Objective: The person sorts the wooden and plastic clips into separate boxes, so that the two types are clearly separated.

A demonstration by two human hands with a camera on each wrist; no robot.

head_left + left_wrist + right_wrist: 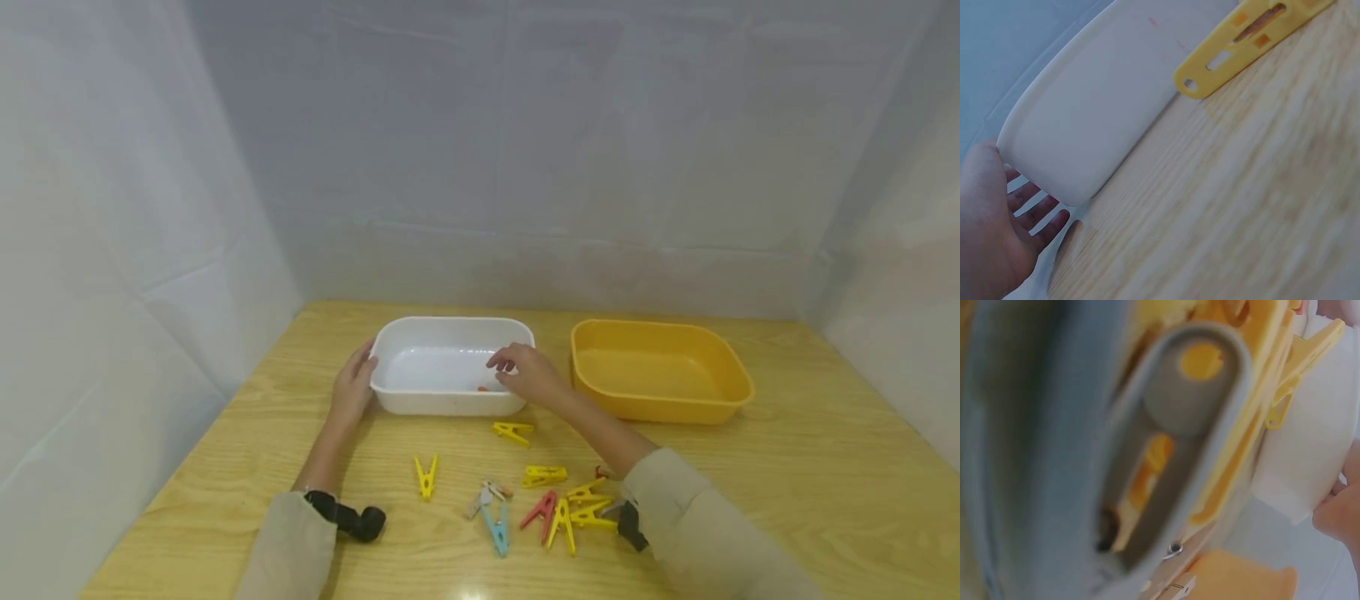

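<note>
1. The left hand (pixel 354 385) rests against the white tub (pixel 450 333) at its 9 o'clock end. The fingers lie fairly straight along the wall and steady it rather than grip it; the left wrist view shows the palm (pixel 985 231) pressed to the rounded corner (pixel 1079 125).
2. The right hand (pixel 528 373) reaches over the tub's rim at about 4 o'clock, fingers curled down. A small orange peg (pixel 483 388) shows just under the fingertips inside the tub; I cannot tell whether the fingers pinch it or have let it go.
3. A yellow tub (pixel 660 367) stands at 3 o'clock from the white one, apart from it.
4. On the wooden table (pixel 825 467), at 6 o'clock from the white tub, lie loose pegs: several yellow pegs (pixel 512 432), a blue peg (pixel 497 525), a red peg (pixel 542 510).
5. Risks, as I judge them: the right forearm passes low over the peg heap, so its sleeve could drag pegs about. The light white tub could slide or tip if the right hand catches its rim while the left hand only leans on it.
</note>
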